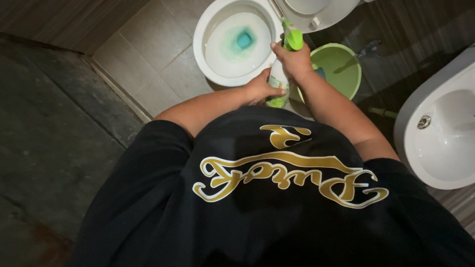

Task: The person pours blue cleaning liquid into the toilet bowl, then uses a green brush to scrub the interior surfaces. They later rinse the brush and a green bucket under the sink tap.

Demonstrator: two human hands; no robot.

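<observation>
Nearest the camera: a black shirt (277, 198) with a gold emblem. Left hand (260, 89): grip clenched around the lower body of a white-and-green spray bottle (278, 81), held upright in front of the torso. Right hand (295, 60): grip closed on the bottle's green trigger head (292, 38). Beyond the hands: a green bucket (341, 66) on the tiled floor (158, 54); a white toilet bowl (235, 44) with blue-green liquid, lid raised. Right edge: a white bidet (440, 128).
</observation>
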